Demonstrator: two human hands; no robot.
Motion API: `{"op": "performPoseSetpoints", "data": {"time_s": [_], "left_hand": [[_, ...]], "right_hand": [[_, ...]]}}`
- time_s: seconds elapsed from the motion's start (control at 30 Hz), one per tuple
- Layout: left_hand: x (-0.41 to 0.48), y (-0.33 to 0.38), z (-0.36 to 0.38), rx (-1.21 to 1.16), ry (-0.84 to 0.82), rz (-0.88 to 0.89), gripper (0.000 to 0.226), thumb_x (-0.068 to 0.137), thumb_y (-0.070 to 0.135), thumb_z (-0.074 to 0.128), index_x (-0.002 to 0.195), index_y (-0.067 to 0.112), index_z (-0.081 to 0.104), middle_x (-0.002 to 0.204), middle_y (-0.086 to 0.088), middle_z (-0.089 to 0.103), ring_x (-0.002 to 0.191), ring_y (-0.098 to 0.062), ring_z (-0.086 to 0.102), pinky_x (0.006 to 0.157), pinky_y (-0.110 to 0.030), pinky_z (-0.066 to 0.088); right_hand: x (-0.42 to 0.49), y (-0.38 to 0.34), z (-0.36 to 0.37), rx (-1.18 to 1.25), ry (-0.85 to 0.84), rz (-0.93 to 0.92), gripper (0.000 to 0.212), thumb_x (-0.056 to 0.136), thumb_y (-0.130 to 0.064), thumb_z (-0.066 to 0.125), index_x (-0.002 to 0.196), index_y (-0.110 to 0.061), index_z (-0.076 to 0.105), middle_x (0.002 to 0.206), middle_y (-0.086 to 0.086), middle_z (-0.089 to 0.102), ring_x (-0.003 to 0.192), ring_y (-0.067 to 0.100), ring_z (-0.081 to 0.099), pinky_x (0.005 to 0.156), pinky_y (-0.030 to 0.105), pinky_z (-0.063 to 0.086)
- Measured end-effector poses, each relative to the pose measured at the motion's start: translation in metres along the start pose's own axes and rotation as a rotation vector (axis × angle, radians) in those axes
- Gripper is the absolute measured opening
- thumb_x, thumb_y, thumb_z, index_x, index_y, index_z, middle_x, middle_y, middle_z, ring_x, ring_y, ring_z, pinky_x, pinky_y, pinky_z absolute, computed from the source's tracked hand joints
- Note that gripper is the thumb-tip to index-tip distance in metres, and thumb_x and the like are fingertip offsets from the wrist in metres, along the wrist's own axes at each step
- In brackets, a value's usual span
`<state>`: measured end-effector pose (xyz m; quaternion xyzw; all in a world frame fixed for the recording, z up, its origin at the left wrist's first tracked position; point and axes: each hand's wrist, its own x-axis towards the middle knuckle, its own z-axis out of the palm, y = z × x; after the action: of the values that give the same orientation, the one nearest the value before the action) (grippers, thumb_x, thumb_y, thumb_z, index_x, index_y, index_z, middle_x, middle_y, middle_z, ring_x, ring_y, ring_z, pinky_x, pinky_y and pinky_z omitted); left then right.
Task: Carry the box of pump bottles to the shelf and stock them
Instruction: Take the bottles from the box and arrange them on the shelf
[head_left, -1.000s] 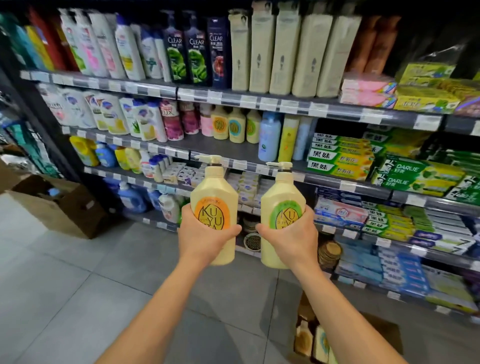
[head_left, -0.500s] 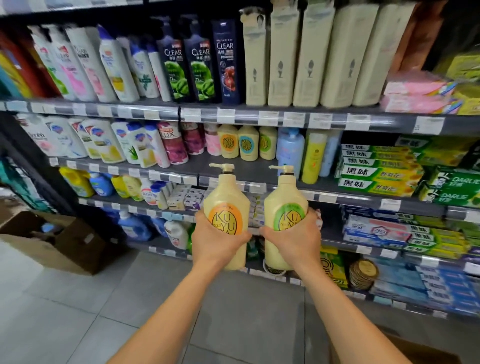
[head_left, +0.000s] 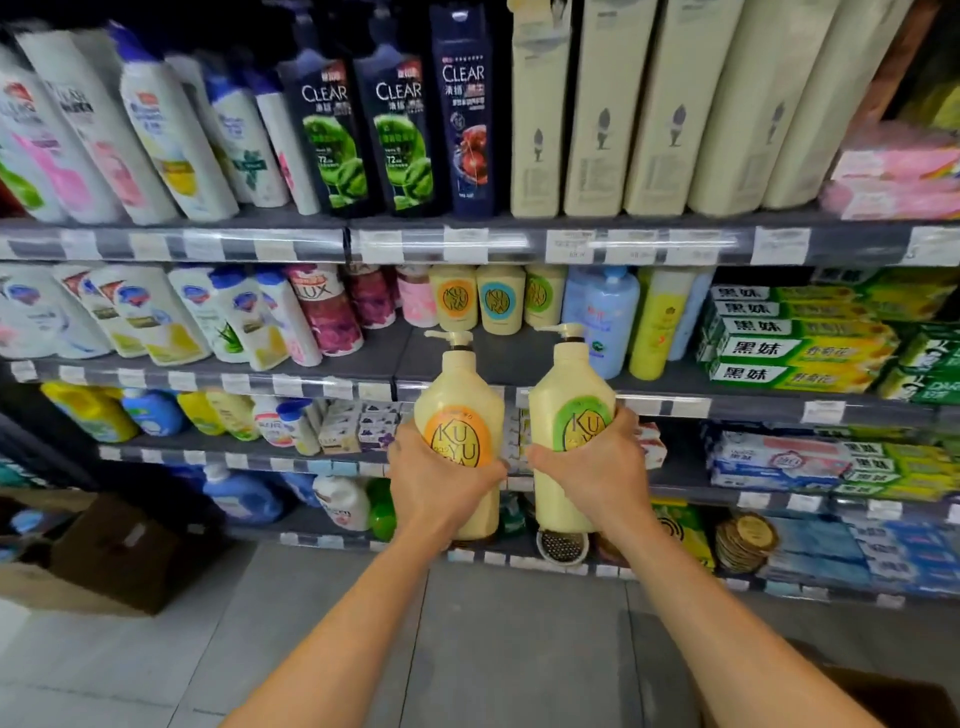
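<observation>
My left hand (head_left: 441, 480) is clamped round the belly of the orange-label pump bottle (head_left: 460, 400), thumb lying across the front just under the label and the other fingers wrapped behind it. My right hand (head_left: 592, 467) grips the green-label pump bottle (head_left: 569, 384) the same way, fingers (head_left: 629, 422) curled round its right side and thumb across the front. Both bottles stand upright in the air, side by side and close together without quite touching, pump heads pointing left.

They hang in front of the shelving, their pumps level with the second shelf (head_left: 311, 384). On that shelf, straight behind the pumps, stand three matching bottles (head_left: 500, 301) with orange, blue and green labels. To their left are white and pink bottles, to their right a pale blue bottle (head_left: 602, 322) and stacked green toothpaste cartons (head_left: 795, 353).

A brown cardboard corner (head_left: 883, 696) shows at the bottom right edge, and I cannot see into it. Another cardboard box (head_left: 104, 561) sits on the floor at far left.
</observation>
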<state>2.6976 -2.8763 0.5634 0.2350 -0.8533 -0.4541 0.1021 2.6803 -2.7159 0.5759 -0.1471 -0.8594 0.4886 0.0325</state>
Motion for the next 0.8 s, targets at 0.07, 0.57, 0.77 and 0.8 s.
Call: {"op": "performPoseSetpoints", "data": {"time_s": [0.07,0.57,0.77,0.8], "left_hand": [[0.025,-0.009,0.001,-0.004,-0.025,0.025,0.091,0.037,0.048,0.086,0.111,0.02,0.041,0.107,-0.004,0.053,0.095,-0.023,0.057,0.079,-0.04,0.054],[0.244,-0.016,0.082,-0.082,-0.022,0.229,0.094,0.044,0.047,0.088,0.12,0.013,0.045,0.115,-0.006,0.055,0.1,-0.024,0.057,0.078,-0.032,0.047],[0.28,-0.019,0.114,-0.12,0.032,0.306,0.094,0.051,0.04,0.09,0.124,0.009,0.039,0.125,-0.012,0.049,0.11,-0.028,0.052,0.086,-0.027,0.042],[0.285,-0.019,0.117,-0.131,0.048,0.319,0.093,0.053,0.037,0.09,0.125,0.009,0.039,0.126,-0.012,0.047,0.112,-0.028,0.05,0.084,-0.026,0.038]], "right_hand": [[0.014,-0.006,0.017,-0.009,-0.009,0.051,0.096,0.052,-0.043,0.088,0.126,-0.012,0.034,0.104,-0.001,0.05,0.094,0.019,0.051,0.079,0.033,0.048],[0.198,0.0,0.127,-0.009,0.244,0.018,0.094,0.053,-0.052,0.084,0.125,-0.01,0.041,0.12,0.007,0.053,0.105,0.023,0.053,0.072,0.026,0.039],[0.236,0.011,0.151,0.019,0.397,-0.064,0.095,0.045,-0.052,0.084,0.12,-0.007,0.048,0.114,0.006,0.057,0.102,0.021,0.057,0.074,0.027,0.047],[0.24,0.011,0.153,0.027,0.42,-0.088,0.095,0.045,-0.052,0.084,0.121,-0.008,0.048,0.115,0.005,0.056,0.103,0.02,0.056,0.075,0.027,0.047]]}}
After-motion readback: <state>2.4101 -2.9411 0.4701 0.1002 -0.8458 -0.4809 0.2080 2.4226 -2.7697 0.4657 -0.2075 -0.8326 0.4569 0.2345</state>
